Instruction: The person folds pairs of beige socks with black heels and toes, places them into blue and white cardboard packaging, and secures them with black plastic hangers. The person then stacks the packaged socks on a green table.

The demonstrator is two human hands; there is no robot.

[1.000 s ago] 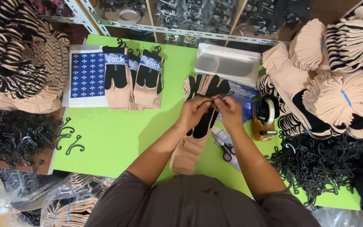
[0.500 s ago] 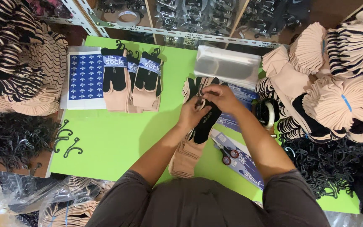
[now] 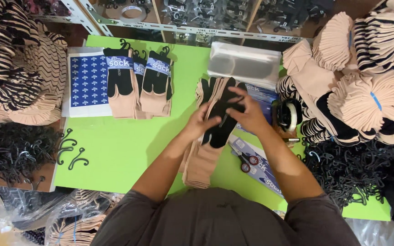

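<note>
My left hand (image 3: 203,120) and my right hand (image 3: 246,112) both grip the black toe end of a beige-and-black sock (image 3: 218,124). That sock lies on top of a stack of like socks (image 3: 200,161) on the green table (image 3: 119,143). The fingers of both hands pinch the sock's black part, close together. Finished pairs of socks (image 3: 137,82) with blue paper bands and black hooks lie to the left at the back.
A sheet of blue labels (image 3: 86,81) lies at the back left. Clear bags (image 3: 245,64), a tape dispenser (image 3: 288,116), scissors (image 3: 243,159) and blue label strips (image 3: 261,171) lie to the right. Black hooks (image 3: 71,152) and sock piles (image 3: 19,68) surround the table.
Both hands have shifted slightly down and left on the top sock, spreading along its black part. Nothing else on the table has moved.
</note>
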